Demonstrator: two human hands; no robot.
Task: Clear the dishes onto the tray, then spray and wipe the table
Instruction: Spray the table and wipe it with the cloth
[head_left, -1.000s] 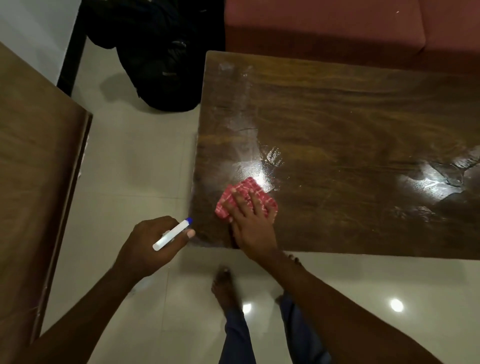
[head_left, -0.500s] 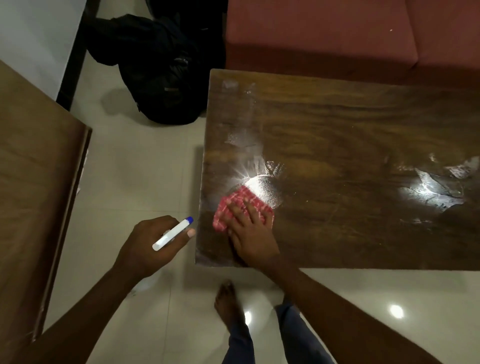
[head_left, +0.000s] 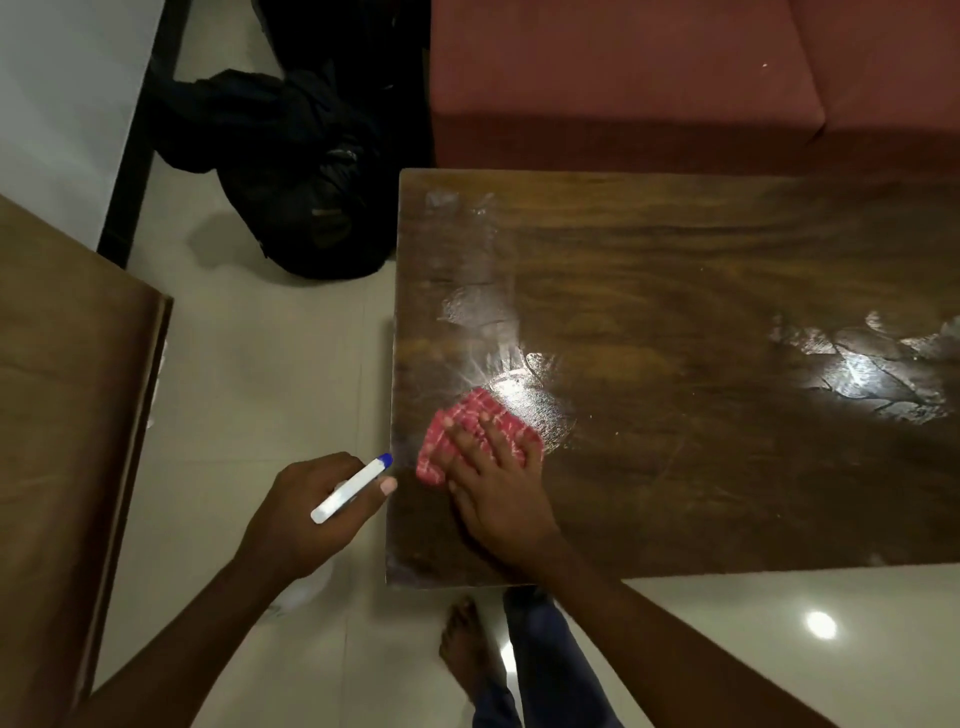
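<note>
Wiping is the step in hand: the right hand (head_left: 500, 493), fingers spread flat, presses a red checked cloth (head_left: 470, 423) near the dark wooden table's (head_left: 701, 270) short edge; the left hand (head_left: 304, 525) grips a white spray bottle with blue nozzle (head_left: 349, 489) just off that edge; next, I judge, come strokes toward the wet streaks (head_left: 857, 374) further along.

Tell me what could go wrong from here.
The right hand presses the red cloth close to the left edge of the table; a leftward stroke could push it off. The left hand holds the spray bottle beside that edge and might knock it. Wet patches far right could dry streaky if skipped.
</note>
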